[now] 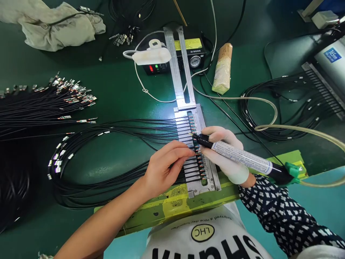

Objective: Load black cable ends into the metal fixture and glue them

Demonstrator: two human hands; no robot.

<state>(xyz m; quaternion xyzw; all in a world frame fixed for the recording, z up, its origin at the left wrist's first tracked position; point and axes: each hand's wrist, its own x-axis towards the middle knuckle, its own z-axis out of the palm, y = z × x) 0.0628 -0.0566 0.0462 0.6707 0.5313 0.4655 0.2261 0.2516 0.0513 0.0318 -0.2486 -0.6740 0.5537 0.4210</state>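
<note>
My right hand [229, 154], in a white glove, is wrapped round a glue syringe [242, 158] with a printed label. Its fine tip points left over a slotted metal fixture [192, 183]. Several black cables [159, 135] lie side by side in the fixture's slots, their small wired metal connectors [202, 169] in a row along it. My bare left hand [164, 167] rests across the cables, thumb and forefinger pinched at one cable end in the middle of the row. That end is mostly hidden by the fingertips. The right fingertips are close to the same spot.
A black dispenser box [195, 57] with a gauge stands behind, a white lamp [152, 55] before it. Bundled cables [72, 95] lie left, coiled ones [258, 115] right. A wrapped block [223, 68] and a cloth [61, 27] lie farther back. A clear hose [318, 131] trails right.
</note>
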